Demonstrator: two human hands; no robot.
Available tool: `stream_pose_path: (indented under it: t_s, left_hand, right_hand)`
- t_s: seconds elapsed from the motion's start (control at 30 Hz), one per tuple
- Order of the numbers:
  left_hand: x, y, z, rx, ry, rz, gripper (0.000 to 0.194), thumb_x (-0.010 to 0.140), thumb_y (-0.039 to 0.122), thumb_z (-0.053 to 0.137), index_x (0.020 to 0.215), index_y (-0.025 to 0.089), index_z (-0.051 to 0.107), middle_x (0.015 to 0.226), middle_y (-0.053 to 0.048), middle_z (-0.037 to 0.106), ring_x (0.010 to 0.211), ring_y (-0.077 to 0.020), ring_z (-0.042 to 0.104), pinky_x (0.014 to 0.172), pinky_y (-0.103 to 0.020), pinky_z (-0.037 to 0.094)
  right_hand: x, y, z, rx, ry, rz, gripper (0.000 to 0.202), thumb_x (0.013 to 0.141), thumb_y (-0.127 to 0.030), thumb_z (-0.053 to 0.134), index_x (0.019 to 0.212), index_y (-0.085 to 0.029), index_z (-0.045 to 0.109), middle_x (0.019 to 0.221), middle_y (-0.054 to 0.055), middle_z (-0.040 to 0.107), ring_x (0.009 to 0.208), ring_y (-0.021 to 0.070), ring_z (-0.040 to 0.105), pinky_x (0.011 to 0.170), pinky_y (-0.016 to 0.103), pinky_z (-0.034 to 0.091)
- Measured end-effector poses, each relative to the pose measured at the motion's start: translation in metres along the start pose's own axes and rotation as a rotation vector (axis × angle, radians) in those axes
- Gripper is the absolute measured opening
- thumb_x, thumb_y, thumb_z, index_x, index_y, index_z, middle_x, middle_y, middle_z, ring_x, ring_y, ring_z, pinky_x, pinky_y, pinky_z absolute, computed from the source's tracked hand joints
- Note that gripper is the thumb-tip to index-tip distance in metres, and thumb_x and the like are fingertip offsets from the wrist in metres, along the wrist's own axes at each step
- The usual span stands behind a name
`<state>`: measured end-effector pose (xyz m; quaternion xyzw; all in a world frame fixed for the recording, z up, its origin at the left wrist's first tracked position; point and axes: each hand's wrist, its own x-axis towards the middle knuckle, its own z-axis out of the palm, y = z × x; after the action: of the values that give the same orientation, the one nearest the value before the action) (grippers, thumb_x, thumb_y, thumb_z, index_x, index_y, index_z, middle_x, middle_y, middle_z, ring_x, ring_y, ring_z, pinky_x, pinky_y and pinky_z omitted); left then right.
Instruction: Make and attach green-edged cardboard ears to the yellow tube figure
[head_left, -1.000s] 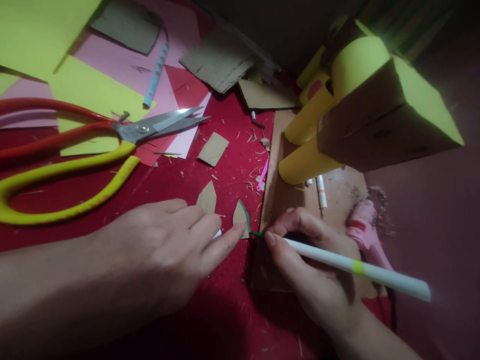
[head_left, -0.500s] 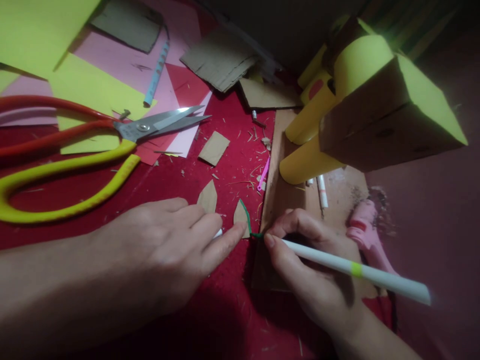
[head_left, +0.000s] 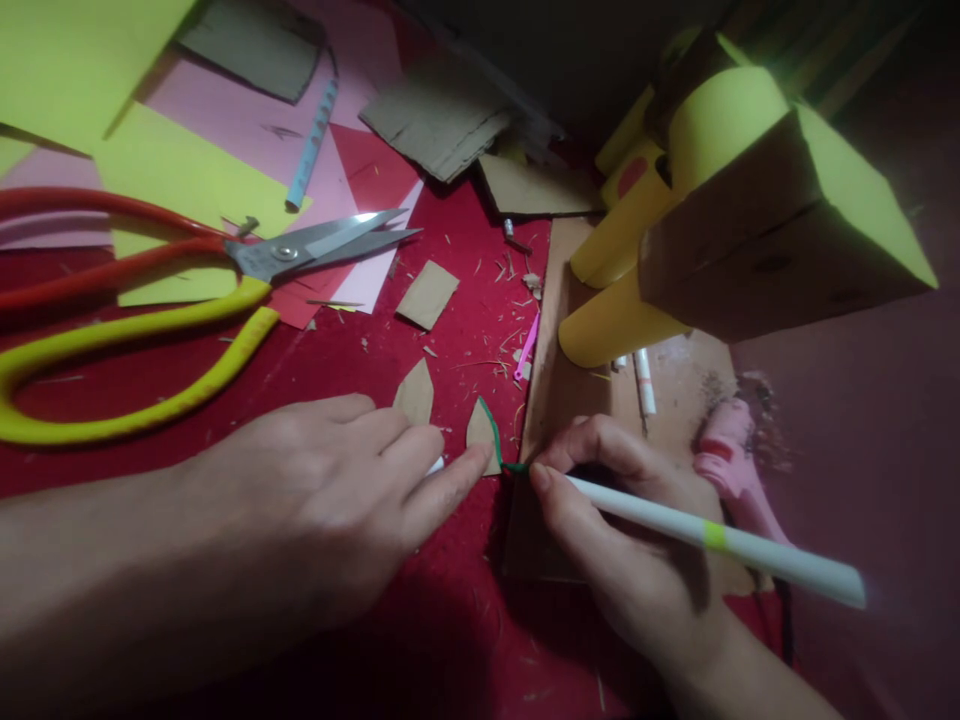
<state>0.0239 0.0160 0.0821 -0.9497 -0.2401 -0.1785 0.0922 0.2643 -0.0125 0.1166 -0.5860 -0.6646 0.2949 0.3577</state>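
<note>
Head view: right hand (head_left: 626, 545) clamps a slanted marker (head_left: 679, 522), tip leftward; left hand (head_left: 337, 495), grip unclear, touches pointed cardboard (head_left: 480, 435).

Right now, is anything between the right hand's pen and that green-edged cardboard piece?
Nothing visible. The right hand holds the white pen, its green tip at the lower right of the green-edged cardboard piece. A finger of the left hand covers some of it, but lies beside that tip, not between.

Decent gap between the scissors (head_left: 288, 253) and board (head_left: 682, 375) imo, but yellow tubes (head_left: 622, 332) hog its far-left corner, right hand (head_left: 626, 510) its near edge.
</note>
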Motion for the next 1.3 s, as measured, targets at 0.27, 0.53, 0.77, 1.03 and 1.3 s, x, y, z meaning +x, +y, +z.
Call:
stream_pose_path:
  t_s: [0.27, 0.53, 0.77, 1.03, 1.3]
  left_hand:
    - [0.0001, 0.0018, 0.0061, 0.039, 0.053, -0.020, 0.044, 0.106, 0.002, 0.035, 0.142, 0.014, 0.058, 0.088, 0.002, 0.074, 0.078, -0.0248, 0.068, 0.078, -0.040, 0.052]
    - [-0.0002, 0.0007, 0.0045, 0.041, 0.041, -0.002, 0.048, 0.104, 0.000, 0.037, 0.145, 0.012, 0.059, 0.092, 0.002, 0.077, 0.080, -0.0242, 0.070, 0.078, -0.039, 0.056]
    - [-0.0020, 0.0005, 0.0058, 0.013, 0.038, -0.008, 0.049, 0.103, 0.004, 0.038, 0.145, 0.014, 0.062, 0.092, 0.002, 0.075, 0.078, -0.0241, 0.066, 0.077, -0.040, 0.054]
    - [-0.0032, 0.0022, 0.0066, 0.025, 0.030, -0.022, 0.048, 0.101, 0.002, 0.044, 0.146, 0.014, 0.058, 0.094, 0.001, 0.077, 0.081, -0.0255, 0.065, 0.080, -0.041, 0.051]
    - [-0.0015, 0.0008, 0.0012, -0.004, -0.026, -0.021, 0.045, 0.108, 0.005, 0.040, 0.148, 0.014, 0.059, 0.098, 0.001, 0.079, 0.082, -0.0250, 0.067, 0.082, -0.041, 0.052]
  right_hand:
    - [0.0000, -0.0022, -0.0013, 0.002, 0.009, -0.016, 0.020, 0.089, -0.016, 0.066, 0.071, -0.023, 0.064, 0.055, -0.008, 0.061, 0.043, 0.0066, 0.057, 0.046, 0.014, 0.042]
    - [0.0041, -0.0045, 0.0012, -0.023, 0.051, 0.011, 0.019, 0.085, -0.018, 0.069, 0.066, -0.022, 0.067, 0.052, -0.006, 0.064, 0.041, 0.0062, 0.060, 0.045, 0.011, 0.045]
    - [-0.0006, -0.0021, -0.0015, -0.003, 0.009, -0.008, 0.020, 0.087, -0.017, 0.067, 0.069, -0.023, 0.065, 0.054, -0.007, 0.061, 0.042, 0.0071, 0.057, 0.044, 0.014, 0.042]
    - [-0.0040, 0.0026, -0.0004, 0.000, -0.009, -0.016, 0.021, 0.090, -0.015, 0.068, 0.071, -0.023, 0.064, 0.057, -0.007, 0.062, 0.044, 0.0072, 0.058, 0.046, 0.015, 0.042]
    - [-0.0015, 0.0005, 0.0012, 0.006, 0.020, -0.004, 0.021, 0.088, -0.016, 0.068, 0.070, -0.024, 0.064, 0.055, -0.007, 0.062, 0.043, 0.0073, 0.057, 0.045, 0.014, 0.042]
